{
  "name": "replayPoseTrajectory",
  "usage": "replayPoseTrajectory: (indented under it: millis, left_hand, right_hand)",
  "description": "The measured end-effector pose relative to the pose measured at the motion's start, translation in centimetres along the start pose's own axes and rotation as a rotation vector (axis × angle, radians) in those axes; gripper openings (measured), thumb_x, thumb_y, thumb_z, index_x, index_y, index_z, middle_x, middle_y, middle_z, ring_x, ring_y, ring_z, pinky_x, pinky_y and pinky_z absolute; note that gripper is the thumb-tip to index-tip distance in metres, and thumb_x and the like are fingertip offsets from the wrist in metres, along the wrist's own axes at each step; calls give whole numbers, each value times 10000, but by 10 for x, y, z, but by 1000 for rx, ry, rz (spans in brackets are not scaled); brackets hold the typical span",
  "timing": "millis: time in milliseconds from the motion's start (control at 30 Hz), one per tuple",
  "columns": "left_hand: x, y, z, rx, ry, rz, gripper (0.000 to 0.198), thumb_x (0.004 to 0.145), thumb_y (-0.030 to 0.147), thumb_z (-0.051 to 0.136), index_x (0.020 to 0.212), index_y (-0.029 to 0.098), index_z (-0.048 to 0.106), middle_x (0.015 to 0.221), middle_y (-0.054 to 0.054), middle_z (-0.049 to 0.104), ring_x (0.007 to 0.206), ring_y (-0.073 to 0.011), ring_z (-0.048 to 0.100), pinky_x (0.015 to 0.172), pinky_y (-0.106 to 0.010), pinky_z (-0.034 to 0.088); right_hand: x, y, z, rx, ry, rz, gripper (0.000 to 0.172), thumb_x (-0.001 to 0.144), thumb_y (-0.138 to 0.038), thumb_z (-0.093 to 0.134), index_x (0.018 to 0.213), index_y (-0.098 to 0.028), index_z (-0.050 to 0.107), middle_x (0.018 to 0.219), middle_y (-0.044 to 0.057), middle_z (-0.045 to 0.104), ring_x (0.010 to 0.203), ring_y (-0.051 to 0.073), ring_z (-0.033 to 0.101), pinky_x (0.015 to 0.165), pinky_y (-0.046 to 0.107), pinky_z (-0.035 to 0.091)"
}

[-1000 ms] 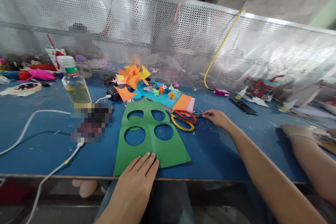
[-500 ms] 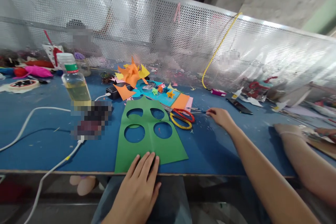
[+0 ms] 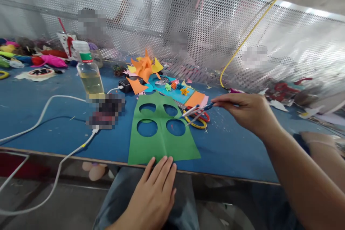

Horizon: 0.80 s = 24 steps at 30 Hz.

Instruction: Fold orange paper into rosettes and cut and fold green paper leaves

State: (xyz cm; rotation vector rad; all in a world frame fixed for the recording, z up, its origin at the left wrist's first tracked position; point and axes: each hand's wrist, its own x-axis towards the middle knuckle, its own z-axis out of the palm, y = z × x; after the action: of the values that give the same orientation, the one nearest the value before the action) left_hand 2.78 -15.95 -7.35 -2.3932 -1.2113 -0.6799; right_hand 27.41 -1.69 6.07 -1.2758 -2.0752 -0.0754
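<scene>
My left hand (image 3: pixel 156 190) lies flat and open at the table's near edge, fingertips touching the front edge of a green paper sheet (image 3: pixel 161 143) with several round holes cut in it. My right hand (image 3: pixel 248 113) is raised above the table to the right of the sheet, pinching the top of a blue and white drawing compass (image 3: pixel 196 109). Its legs point left toward the sheet. Under the compass lie scissors with red and yellow handles (image 3: pixel 199 122).
An orange paper star (image 3: pixel 144 68) and coloured paper scraps lie behind the sheet. A plastic bottle (image 3: pixel 90 75) and white cable (image 3: pixel 54 102) are to the left. A perforated metal screen (image 3: pixel 188 32) backs the blue table (image 3: pixel 237 154). Another person's arm (image 3: pixel 320 140) rests at the right.
My right hand has picked the compass up from beside the scissors and lifted it toward me. My left hand has slid back to the sheet's front edge. The view has tilted down.
</scene>
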Motion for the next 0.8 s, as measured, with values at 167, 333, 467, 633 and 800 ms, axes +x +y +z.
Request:
replayPoseTrajectory:
  millis: [167, 333, 467, 633, 800]
  left_hand:
    - [-5, 6, 0, 39, -59, -14, 396, 903, 300, 378, 1217, 119, 536, 1254, -50, 584, 1160, -178, 504, 978, -335, 352]
    - [-9, 12, 3, 58, -100, -47, 439, 903, 353, 388, 1269, 128, 483, 1304, -50, 541, 1215, -186, 456, 1007, -346, 319]
    - [-10, 16, 5, 69, -108, -45, 455, 898, 357, 396, 1276, 114, 470, 1305, -67, 536, 1216, -199, 456, 1008, -359, 316]
    - [-10, 17, 5, 71, -115, -50, 465, 902, 363, 384, 1284, 109, 459, 1311, -70, 530, 1221, -201, 452, 1012, -361, 317]
    - [-10, 17, 4, 74, -119, -49, 458, 902, 354, 383, 1281, 110, 465, 1304, -68, 536, 1216, -201, 457, 1011, -360, 318]
  right_hand:
    - [7, -55, 20, 117, -250, -443, 204, 856, -187, 484, 848, -220, 685, 814, 35, 733, 756, 181, 684, 685, 296, 532]
    - [11, -68, 36, 92, -360, -645, 239, 876, -114, 427, 877, -158, 662, 832, 73, 712, 764, 159, 667, 688, 264, 522]
    - [12, -73, 37, 72, -386, -668, 252, 877, -95, 408, 887, -158, 653, 845, 78, 703, 760, 155, 658, 668, 255, 512]
    - [12, -74, 35, 76, -403, -677, 247, 873, -91, 410, 892, -154, 648, 860, 79, 699, 773, 161, 655, 679, 264, 514]
    - [13, -74, 38, 63, -402, -691, 248, 869, -76, 415, 890, -148, 651, 852, 82, 698, 769, 165, 655, 676, 261, 509]
